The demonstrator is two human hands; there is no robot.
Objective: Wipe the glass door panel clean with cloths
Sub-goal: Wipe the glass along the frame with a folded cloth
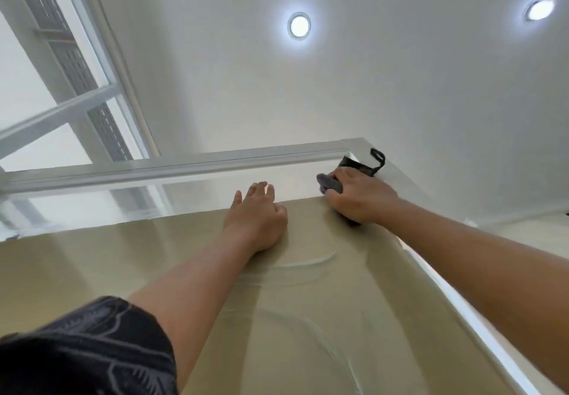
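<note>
I look steeply up along the glass door panel (308,317), which shows curved wet wipe streaks and a beige reflection. My right hand (360,194) grips a dark grey cloth (331,183) and holds it against the glass near the panel's top right corner. A loop of the cloth (378,157) sticks out past the frame. My left hand (257,214) lies flat on the glass just left of it, fingers straight and pointing up.
A white door frame rail (184,163) runs across the top of the panel. A white frame edge (455,296) runs down the right side. White window bars (77,102) stand at the left. Two round ceiling lights (299,25) shine overhead.
</note>
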